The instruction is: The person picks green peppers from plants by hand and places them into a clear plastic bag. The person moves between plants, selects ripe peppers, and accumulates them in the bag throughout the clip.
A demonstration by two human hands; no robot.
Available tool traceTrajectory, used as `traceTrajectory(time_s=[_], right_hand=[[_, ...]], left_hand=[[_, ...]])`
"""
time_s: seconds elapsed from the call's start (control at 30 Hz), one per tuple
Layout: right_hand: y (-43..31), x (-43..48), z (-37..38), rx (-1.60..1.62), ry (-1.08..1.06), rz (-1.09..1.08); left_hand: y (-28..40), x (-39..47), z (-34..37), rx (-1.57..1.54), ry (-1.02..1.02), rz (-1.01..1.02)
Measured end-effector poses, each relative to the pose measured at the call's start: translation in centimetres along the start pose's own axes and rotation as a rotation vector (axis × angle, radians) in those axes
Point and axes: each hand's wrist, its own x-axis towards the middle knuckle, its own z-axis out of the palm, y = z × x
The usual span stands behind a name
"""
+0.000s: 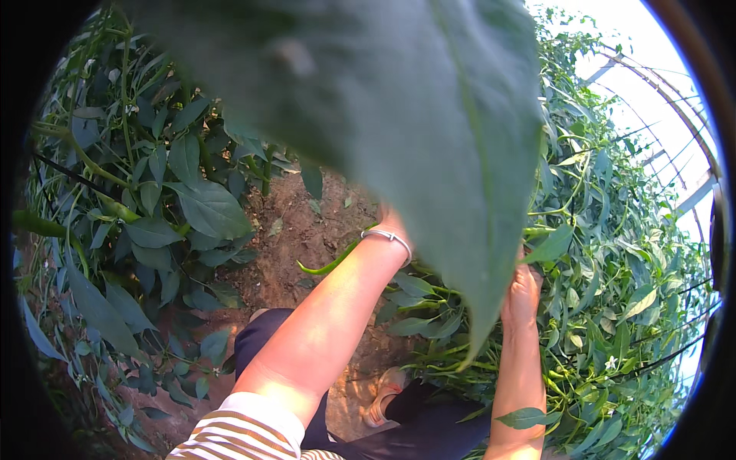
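Observation:
A large blurred pepper leaf (448, 144) hangs close before the camera and covers much of the upper middle. My left hand (392, 219), below a silver bracelet (394, 237) on the wrist, is mostly hidden behind that leaf. A long green pepper (328, 267) shows beside the left wrist, curved, its tip pointing left; whether the hand holds it cannot be seen. Among the plants on the right is my right hand (523, 284), partly covered by leaves, its fingers hidden. Slender green peppers (460, 365) hang low between the two arms.
Dense pepper plants (201, 213) line the left side, with a dark cord (69, 172) running through them. More pepper plants (609, 276) rise on the right under a curved greenhouse frame (673, 95). Bare soil (293, 230) and my shoe (384, 397) show between the rows.

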Motion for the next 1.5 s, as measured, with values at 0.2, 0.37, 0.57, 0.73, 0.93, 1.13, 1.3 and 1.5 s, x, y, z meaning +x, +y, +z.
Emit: traceTrajectory(time_s=[0.2,0.37,0.57,0.73,0.93,1.13,1.3,1.5], right_hand=[[-1.1,-2.2,0.2,-0.083,0.136,-0.019],[-1.4,-3.2,0.5,-0.127,0.121,0.032],[-1.5,-3.6,0.8,-0.245,0.134,0.073],[-1.6,-4.0,1.7,-0.254,0.157,0.103],[-1.2,-3.9,0.6,-0.242,0.159,0.084],[-1.4,-3.9,0.6,-0.23,0.12,0.092],[-1.0,-3.3,0.2,-0.186,0.065,0.048],[-1.4,-3.8,0.9,-0.142,0.034,0.015]], left_hand=[[-1.2,1.0,0.7,0.134,-0.068,-0.132],[-2.3,2.0,2.8,-0.036,0.125,-0.06],[-1.2,3.1,5.2,-0.281,-0.178,-0.16],[-0.3,2.4,8.7,-0.51,-0.026,-0.002],[1.8,3.2,8.4,-0.608,-0.286,-0.059],[1.9,3.1,4.1,-0.582,-0.415,-0.191],[2.1,2.4,1.4,-0.461,-0.516,-0.112],[2.2,2.2,-0.3,-0.58,-0.762,-0.447]])
